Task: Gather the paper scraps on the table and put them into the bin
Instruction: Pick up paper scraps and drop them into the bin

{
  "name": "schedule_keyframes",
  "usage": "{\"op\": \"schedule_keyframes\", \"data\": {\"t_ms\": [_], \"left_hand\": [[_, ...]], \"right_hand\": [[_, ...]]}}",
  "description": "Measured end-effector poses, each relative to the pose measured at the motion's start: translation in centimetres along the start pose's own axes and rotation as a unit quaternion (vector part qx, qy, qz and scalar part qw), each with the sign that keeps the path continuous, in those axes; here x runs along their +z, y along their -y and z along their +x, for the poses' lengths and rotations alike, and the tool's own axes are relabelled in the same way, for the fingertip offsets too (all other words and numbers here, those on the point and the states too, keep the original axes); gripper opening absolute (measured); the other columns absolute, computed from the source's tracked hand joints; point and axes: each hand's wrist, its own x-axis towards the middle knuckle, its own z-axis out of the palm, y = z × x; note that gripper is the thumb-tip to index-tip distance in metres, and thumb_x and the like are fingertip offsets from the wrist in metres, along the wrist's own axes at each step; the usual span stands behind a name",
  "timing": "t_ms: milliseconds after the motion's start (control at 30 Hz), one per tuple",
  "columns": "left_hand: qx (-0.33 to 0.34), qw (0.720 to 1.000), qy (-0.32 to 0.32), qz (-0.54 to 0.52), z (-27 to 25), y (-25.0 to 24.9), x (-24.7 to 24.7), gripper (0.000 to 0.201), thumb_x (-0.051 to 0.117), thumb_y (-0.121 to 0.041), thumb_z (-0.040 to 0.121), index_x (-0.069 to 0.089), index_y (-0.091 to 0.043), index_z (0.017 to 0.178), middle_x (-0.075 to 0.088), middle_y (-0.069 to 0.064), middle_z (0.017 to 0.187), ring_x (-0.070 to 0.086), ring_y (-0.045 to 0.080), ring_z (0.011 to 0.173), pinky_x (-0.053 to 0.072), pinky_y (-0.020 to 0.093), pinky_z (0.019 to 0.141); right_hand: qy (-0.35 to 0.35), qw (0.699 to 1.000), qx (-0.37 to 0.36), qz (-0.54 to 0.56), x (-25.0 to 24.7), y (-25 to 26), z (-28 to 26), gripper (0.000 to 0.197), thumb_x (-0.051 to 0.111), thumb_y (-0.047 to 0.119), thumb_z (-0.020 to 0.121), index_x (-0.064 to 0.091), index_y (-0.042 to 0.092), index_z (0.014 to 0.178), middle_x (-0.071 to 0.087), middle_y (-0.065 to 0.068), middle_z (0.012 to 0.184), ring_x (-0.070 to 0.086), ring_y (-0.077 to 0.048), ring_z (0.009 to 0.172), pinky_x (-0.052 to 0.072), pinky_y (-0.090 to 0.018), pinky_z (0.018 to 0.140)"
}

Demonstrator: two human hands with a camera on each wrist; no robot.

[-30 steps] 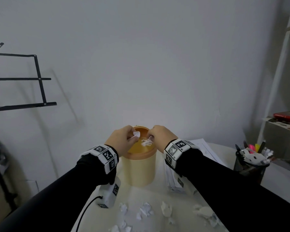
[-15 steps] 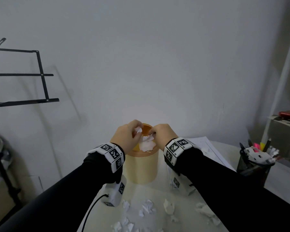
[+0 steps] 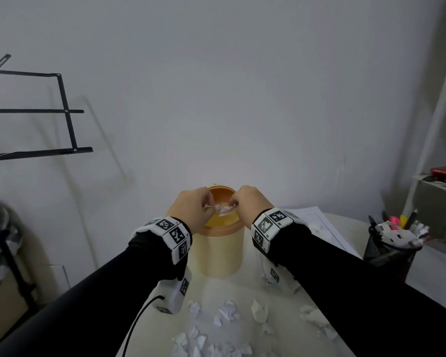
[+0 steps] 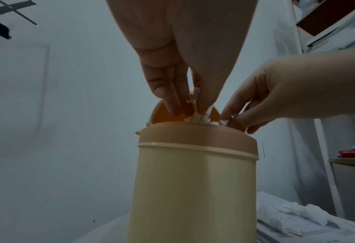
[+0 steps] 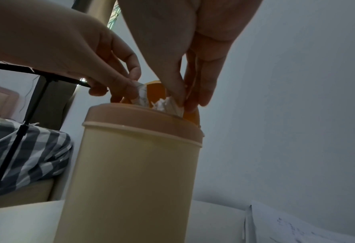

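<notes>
1. My left hand (image 3: 191, 210) and right hand (image 3: 250, 202) both pinch crumpled paper (image 3: 223, 210) over the bin (image 3: 219, 251), frame centre.
2. More paper scraps (image 3: 227, 311) litter the table (image 3: 245, 287) along the bottom edge.
3. A pen holder (image 3: 390, 247) stands at right.

Bin (image 3: 218, 251) mid-table (image 3: 242, 287); scraps (image 3: 227, 311) before it; pen holder (image 3: 389, 249) right.

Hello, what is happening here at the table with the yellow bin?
A person is clearing torn paper off a table into a small yellow bin. Both hands are over the bin's open top: the left hand and the right hand each pinch white paper scraps and push them into the opening. Many more loose scraps lie on the table in front of the bin, so the job is not finished. A mesh pen holder stands to the right.
</notes>
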Motion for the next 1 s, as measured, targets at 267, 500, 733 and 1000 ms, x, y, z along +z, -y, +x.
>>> {"op": "schedule_keyframes", "data": {"t_ms": [267,500,733,1000], "left_hand": [[0.007,0.996,0.073,0.047,-0.3,-1.1,-0.3,0.029,0.064,-0.035,0.083,0.064,-0.024,0.110,0.058,-0.003,0.101,0.054,0.015,0.096,0.039,0.021,0.082],[0.074,0.995,0.057,0.033,-0.6,-5.1,0.2,0.020,0.057,-0.032,0.085,0.065,-0.023,0.101,0.057,-0.011,0.089,0.054,0.012,0.089,0.039,0.021,0.077],[0.100,0.983,0.148,0.051,0.8,-10.3,3.7,0.037,0.052,-0.033,0.091,0.053,-0.018,0.125,0.060,0.000,0.122,0.055,0.018,0.110,0.044,0.029,0.091],[0.077,0.927,0.326,0.168,3.0,-11.9,11.8,0.051,0.052,-0.033,0.093,0.039,-0.015,0.140,0.047,0.007,0.140,0.047,0.025,0.127,0.040,0.032,0.101]], "right_hand": [[-0.016,0.999,-0.021,0.046,-0.5,-0.5,-1.0,0.042,0.051,0.009,0.090,0.054,0.016,0.132,0.057,-0.006,0.132,0.053,-0.020,0.122,0.039,-0.025,0.102],[-0.028,0.999,0.041,0.019,-2.4,-5.3,-2.8,0.029,0.055,0.027,0.088,0.065,0.018,0.113,0.065,-0.001,0.117,0.059,-0.017,0.108,0.046,-0.027,0.093],[0.029,0.989,0.135,-0.060,-3.9,-12.6,-4.6,0.029,0.056,0.029,0.088,0.063,0.019,0.114,0.062,-0.004,0.121,0.059,-0.022,0.110,0.047,-0.031,0.095],[0.167,0.965,0.171,-0.105,-1.8,-18.3,-4.9,0.039,0.057,0.016,0.090,0.056,0.019,0.129,0.054,-0.003,0.136,0.054,-0.021,0.122,0.043,-0.029,0.100]]}}
